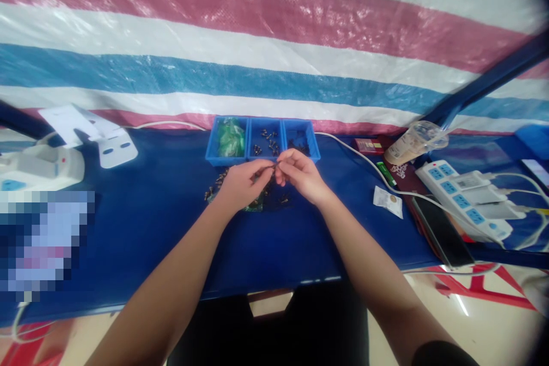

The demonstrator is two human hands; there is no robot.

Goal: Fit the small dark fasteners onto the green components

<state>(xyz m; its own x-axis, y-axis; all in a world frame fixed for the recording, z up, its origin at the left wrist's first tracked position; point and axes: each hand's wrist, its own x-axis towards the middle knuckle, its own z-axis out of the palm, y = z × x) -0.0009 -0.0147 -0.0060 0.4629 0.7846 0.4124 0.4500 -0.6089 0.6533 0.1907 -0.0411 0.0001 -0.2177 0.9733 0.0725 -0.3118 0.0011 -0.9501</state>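
Note:
My left hand (247, 182) and my right hand (301, 174) meet fingertip to fingertip just in front of three joined blue bins. Both are closed in a pinch on something small and dark, too small to name. The left bin holds a green plastic bag (230, 137). Small dark and brassy parts (269, 138) lie scattered in the middle bin, and dark pieces (299, 144) fill part of the right bin. Beneath and around my hands, a pile of small parts (285, 199) rests on the blue table (274, 246), partly hidden by my hands, with some green plastic showing.
To the right are a plastic cup (412, 146), a power strip (461, 197), a black phone (444, 231), a white packet (388, 202) and a cable. On the left stand a white bracket (115, 148) and another power strip (64, 166). A striped sheet hangs behind.

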